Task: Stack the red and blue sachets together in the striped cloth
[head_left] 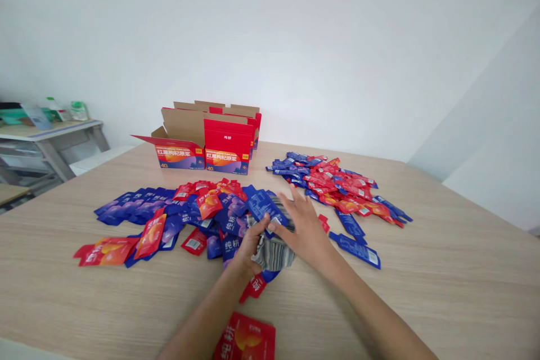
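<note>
My left hand point(247, 248) is closed round a thick stack of sachets point(273, 253) held edge-on at the middle of the wooden table point(442, 270). My right hand point(304, 229) lies over the top of the stack, fingers stretched, thumb pressing a blue sachet point(265, 206) onto it. To the left and behind the hands spreads a pile of blue and red sachets point(185, 214). A second pile of red and blue sachets point(337, 185) lies to the right rear. A red sachet point(247, 340) sits near the table's front edge under my left forearm.
Open red cardboard boxes point(211, 143) with raised flaps stand at the back of the table. A grey desk point(50, 135) with bottles stands far left against the white wall. A lone blue sachet point(356, 248) lies right of my right wrist.
</note>
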Demonstrator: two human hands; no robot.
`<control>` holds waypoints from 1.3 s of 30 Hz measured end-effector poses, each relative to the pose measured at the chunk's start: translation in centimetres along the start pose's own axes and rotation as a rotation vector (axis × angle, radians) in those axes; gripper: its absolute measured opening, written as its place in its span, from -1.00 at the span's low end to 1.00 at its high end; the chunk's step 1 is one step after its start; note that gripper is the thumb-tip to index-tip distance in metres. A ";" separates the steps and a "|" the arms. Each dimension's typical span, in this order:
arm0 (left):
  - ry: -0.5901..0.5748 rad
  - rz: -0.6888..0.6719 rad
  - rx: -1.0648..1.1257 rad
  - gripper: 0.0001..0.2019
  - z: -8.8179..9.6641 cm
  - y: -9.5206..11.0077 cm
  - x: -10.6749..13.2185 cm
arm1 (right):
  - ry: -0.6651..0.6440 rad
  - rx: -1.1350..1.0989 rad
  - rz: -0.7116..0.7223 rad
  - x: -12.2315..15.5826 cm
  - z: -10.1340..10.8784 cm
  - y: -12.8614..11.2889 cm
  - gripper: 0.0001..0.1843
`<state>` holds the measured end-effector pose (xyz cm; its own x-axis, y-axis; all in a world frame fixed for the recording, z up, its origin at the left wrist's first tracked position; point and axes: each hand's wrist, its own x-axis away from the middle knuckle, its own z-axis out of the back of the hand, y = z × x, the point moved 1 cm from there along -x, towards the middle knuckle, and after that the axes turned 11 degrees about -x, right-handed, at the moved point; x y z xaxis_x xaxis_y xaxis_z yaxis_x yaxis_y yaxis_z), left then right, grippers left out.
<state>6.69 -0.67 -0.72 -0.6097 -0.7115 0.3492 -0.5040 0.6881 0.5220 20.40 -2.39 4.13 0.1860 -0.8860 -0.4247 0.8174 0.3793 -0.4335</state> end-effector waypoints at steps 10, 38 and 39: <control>0.038 -0.025 -0.039 -0.70 0.5 1.2 -0.1 | -0.064 -0.319 -0.169 -0.4 -0.6 1.7 -0.04; 0.174 0.130 -0.146 -0.71 1.8 -0.8 -2.9 | -0.318 -0.281 -0.213 -0.8 -1.4 3.3 0.26; 0.189 0.114 -0.135 -0.71 1.9 -0.5 -2.9 | -0.326 -0.290 -0.211 -0.8 -1.5 3.3 0.28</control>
<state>7.56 1.34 -3.46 -0.5262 -0.6528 0.5449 -0.3442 0.7495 0.5655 22.13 -0.05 1.78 0.2315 -0.9714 -0.0522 0.6785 0.1997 -0.7069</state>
